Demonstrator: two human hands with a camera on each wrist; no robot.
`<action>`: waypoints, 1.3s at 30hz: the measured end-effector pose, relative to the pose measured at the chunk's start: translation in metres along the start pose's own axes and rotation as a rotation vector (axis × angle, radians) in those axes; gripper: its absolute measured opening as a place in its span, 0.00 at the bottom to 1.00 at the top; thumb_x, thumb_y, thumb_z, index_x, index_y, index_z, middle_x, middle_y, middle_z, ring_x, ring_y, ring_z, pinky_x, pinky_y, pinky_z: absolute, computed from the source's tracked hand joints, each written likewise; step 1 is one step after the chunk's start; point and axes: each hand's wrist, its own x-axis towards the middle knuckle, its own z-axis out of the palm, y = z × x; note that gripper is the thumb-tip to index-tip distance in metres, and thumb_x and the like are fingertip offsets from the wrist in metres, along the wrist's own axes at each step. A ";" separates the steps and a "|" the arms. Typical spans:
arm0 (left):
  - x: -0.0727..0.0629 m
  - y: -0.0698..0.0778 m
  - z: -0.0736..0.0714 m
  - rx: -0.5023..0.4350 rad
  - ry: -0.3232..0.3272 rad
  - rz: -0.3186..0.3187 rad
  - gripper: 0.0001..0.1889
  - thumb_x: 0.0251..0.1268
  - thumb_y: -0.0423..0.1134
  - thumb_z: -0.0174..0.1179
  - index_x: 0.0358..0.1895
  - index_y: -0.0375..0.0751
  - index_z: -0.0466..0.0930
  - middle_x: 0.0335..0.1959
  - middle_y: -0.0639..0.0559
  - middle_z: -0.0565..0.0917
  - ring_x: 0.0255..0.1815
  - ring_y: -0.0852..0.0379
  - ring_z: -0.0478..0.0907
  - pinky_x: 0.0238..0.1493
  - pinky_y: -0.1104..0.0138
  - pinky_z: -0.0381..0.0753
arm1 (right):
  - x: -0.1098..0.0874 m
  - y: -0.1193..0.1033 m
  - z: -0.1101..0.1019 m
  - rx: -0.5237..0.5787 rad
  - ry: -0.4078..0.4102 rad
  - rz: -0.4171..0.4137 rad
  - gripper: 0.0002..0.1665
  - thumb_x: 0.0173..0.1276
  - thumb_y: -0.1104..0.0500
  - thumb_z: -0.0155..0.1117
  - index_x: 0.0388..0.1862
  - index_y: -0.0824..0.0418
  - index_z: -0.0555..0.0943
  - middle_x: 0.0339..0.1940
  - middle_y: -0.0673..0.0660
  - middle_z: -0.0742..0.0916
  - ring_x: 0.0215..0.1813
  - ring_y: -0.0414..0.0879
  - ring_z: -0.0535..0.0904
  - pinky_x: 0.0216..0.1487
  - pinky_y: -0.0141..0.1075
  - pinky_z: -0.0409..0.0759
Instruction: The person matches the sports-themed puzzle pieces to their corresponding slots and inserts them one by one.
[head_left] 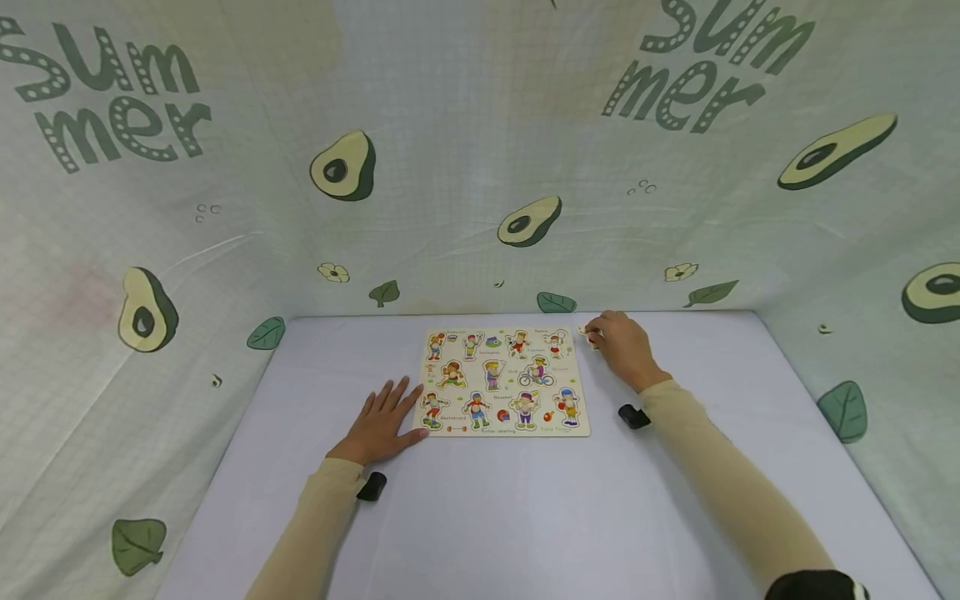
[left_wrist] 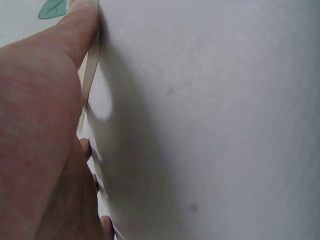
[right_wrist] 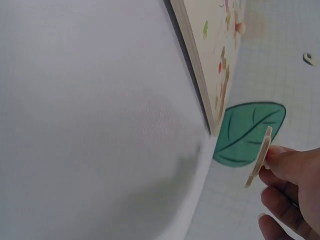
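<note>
A flat wooden puzzle board (head_left: 581, 429) printed with children doing sports lies on the table. My left hand (head_left: 378, 425) rests at its left side with fingers spread, fingertips and thumb right at the edge. In the left wrist view, the thumb lies along the board's side (left_wrist: 91, 72). Just past the board's upper right corner, my right hand (head_left: 626, 346) pinches a thin wooden puzzle piece (right_wrist: 260, 159) between thumb and fingers. The piece is held edge-on in the right wrist view, so its picture is hidden there. Figures such as the cyclist (head_left: 537, 372) sit on the board.
The white table (head_left: 495, 517) ends at a cloth backdrop (head_left: 435, 233) printed with avocados and leaves, which also hangs at both sides. A small black wrist camera (head_left: 634, 416) shows at the right wrist, and another camera (head_left: 372, 486) at the left wrist.
</note>
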 end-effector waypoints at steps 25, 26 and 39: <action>0.002 -0.002 0.000 -0.004 -0.005 -0.006 0.45 0.76 0.60 0.61 0.87 0.45 0.54 0.88 0.38 0.48 0.88 0.33 0.40 0.85 0.38 0.40 | 0.026 -0.035 0.036 0.015 -0.125 -0.071 0.06 0.73 0.65 0.71 0.46 0.66 0.90 0.43 0.61 0.90 0.47 0.57 0.84 0.50 0.50 0.86; 0.002 -0.001 0.000 0.001 -0.011 -0.010 0.45 0.76 0.60 0.60 0.87 0.46 0.53 0.88 0.39 0.47 0.88 0.33 0.40 0.85 0.38 0.40 | 0.026 -0.035 0.037 0.013 -0.133 -0.067 0.06 0.74 0.65 0.71 0.46 0.66 0.90 0.43 0.61 0.90 0.47 0.57 0.85 0.50 0.50 0.86; 0.000 -0.001 -0.001 -0.006 -0.006 -0.005 0.44 0.77 0.59 0.61 0.86 0.44 0.54 0.88 0.38 0.48 0.88 0.32 0.41 0.85 0.37 0.41 | 0.031 -0.037 0.039 -0.013 -0.201 -0.058 0.06 0.73 0.65 0.70 0.45 0.66 0.90 0.41 0.61 0.90 0.46 0.57 0.85 0.51 0.50 0.86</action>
